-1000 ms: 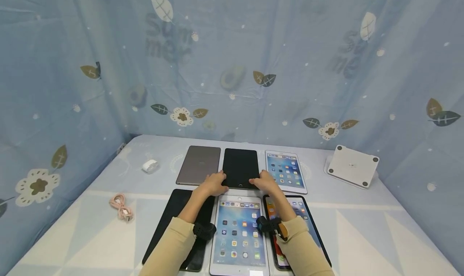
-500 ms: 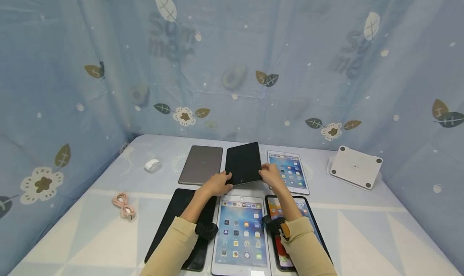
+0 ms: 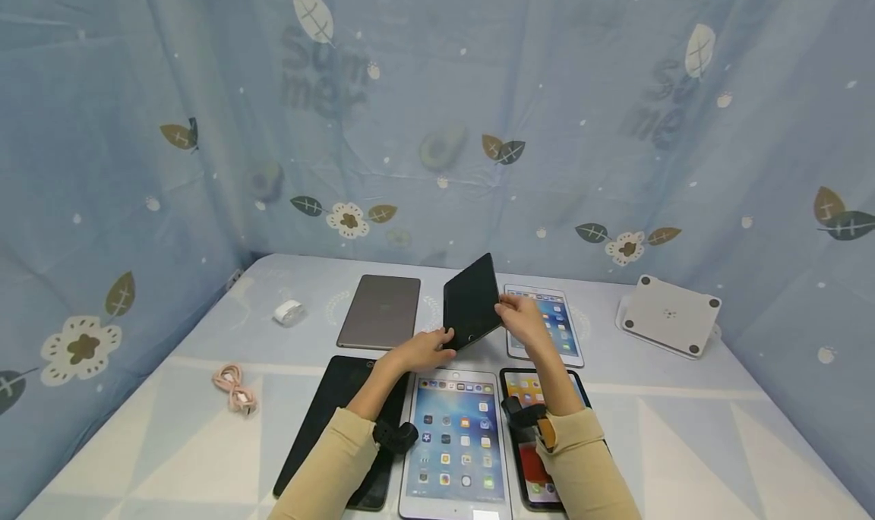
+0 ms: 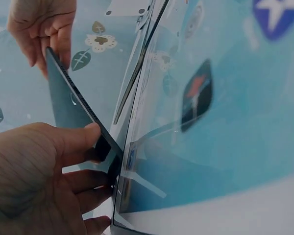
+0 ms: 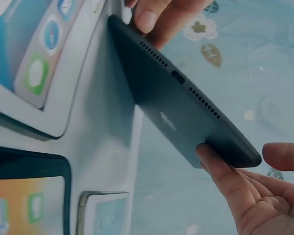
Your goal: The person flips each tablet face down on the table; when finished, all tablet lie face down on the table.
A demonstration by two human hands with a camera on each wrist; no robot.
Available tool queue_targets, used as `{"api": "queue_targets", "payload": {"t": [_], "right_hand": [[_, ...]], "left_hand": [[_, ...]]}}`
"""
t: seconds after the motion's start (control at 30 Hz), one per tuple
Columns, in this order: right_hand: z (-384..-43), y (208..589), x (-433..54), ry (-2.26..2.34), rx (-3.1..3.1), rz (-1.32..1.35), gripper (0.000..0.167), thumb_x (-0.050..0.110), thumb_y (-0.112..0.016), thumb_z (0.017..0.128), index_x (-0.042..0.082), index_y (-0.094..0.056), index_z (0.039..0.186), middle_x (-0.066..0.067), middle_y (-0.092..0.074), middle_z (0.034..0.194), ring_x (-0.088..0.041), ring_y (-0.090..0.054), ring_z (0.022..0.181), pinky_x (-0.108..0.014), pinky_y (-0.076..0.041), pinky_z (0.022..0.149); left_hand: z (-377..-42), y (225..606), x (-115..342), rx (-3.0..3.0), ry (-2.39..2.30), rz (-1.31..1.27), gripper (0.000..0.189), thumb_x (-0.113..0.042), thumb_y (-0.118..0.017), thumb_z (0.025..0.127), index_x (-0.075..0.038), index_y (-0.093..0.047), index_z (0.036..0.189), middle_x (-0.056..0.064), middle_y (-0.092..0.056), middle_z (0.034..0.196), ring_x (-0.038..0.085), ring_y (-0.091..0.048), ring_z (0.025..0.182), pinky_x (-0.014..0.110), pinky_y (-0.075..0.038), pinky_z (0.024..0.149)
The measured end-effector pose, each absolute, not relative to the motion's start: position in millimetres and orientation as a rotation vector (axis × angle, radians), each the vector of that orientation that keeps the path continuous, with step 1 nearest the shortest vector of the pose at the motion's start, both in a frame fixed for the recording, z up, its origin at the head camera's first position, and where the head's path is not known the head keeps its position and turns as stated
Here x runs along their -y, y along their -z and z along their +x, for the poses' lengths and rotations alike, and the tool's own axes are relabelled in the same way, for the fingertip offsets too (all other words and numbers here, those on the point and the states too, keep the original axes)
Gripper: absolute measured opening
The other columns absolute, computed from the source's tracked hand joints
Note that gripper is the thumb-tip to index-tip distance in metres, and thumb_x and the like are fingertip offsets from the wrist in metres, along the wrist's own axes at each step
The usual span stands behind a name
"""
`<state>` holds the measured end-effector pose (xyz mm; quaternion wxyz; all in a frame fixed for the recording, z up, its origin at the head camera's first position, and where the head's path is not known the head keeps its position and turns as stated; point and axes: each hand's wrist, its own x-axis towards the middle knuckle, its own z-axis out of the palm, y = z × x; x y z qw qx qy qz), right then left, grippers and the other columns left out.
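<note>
A small black tablet [image 3: 472, 300] is held tilted between both hands, its right side raised higher than its left. My left hand [image 3: 425, 350] pinches its lower left corner, thumb along the edge in the left wrist view [image 4: 73, 142]. My right hand [image 3: 522, 321] grips the right edge, fingers [image 5: 225, 181] under the dark back and thumb at the rim. The right wrist view shows the port and speaker holes along the tablet's edge [image 5: 179, 77]. Just below the hands lies a white tablet [image 3: 454, 444] with its screen lit.
A grey tablet [image 3: 380, 312] lies face down at back left, a white one [image 3: 563, 334] at back right. In front are a large black tablet [image 3: 328, 421] and a lit black-framed one [image 3: 529, 387]. A white stand [image 3: 670, 315], charger [image 3: 290, 312] and pink cable [image 3: 235, 389] flank them.
The small black tablet has gone from lying flat to steeply tilted, its right side lifted off the table. My right hand has risen with it; the left stays low at the corner.
</note>
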<state>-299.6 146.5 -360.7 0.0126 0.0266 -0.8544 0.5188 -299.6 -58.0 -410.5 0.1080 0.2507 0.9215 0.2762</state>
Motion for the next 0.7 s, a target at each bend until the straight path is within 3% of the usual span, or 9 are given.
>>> {"api": "queue_targets", "payload": {"t": [0.33,0.7], "right_hand": [[-290,350,-142,-1.568,2.655,0.156,0.046,0.012,-0.046,0.1,-0.01,-0.041,0.14,-0.028,-0.05,0.138,-0.039,-0.052,0.125,-0.046,-0.048,0.1],[-288,351,-133,-1.563,2.598,0.273,0.042,0.011,-0.047,0.1,-0.005,-0.046,0.139,-0.025,-0.054,0.135,-0.037,-0.057,0.121,-0.044,-0.049,0.098]], "left_hand": [[-302,413,53,-2.61,-0.897,0.82,0.051,-0.02,-0.046,0.101,0.004,-0.036,0.145,0.023,-0.036,0.15,0.035,-0.036,0.14,0.047,-0.031,0.114],[-303,412,54,-2.596,-1.025,0.736,0.05,-0.026,-0.045,0.102,0.002,-0.04,0.143,0.017,-0.038,0.151,0.033,-0.036,0.14,0.047,-0.033,0.113]]}}
